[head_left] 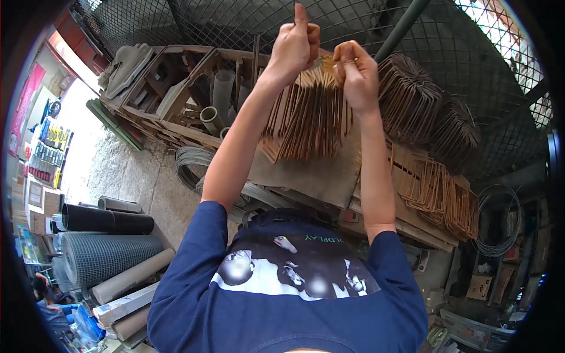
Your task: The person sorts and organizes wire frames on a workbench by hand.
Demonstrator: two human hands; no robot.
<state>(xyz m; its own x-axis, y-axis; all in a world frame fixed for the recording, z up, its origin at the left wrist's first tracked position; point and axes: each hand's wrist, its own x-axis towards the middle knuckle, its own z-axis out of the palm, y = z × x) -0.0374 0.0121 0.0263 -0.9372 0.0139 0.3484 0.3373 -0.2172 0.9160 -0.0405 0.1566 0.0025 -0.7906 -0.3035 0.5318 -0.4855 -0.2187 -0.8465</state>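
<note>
My left hand (297, 44) is raised at the top of the view, fingers curled into a fist with the thumb up. My right hand (357, 73) is lifted beside it, a little lower, its fingers pinched together. What either hand grips is hidden or too thin to make out. Just beyond and below them, a bundle of rusty bent steel bars (312, 117) stands on the wooden bench (300, 173). My right hand overlaps the bundle's upper right edge in this view.
More bent steel bars (409, 85) lean at the right, with rusty rectangular stirrups (435, 188) on the bench. Wire coils (499, 220) hang at far right. Mesh rolls (112, 256) lie at left. Wire fencing (235, 26) closes the back; wooden crates (170, 88) stand before it.
</note>
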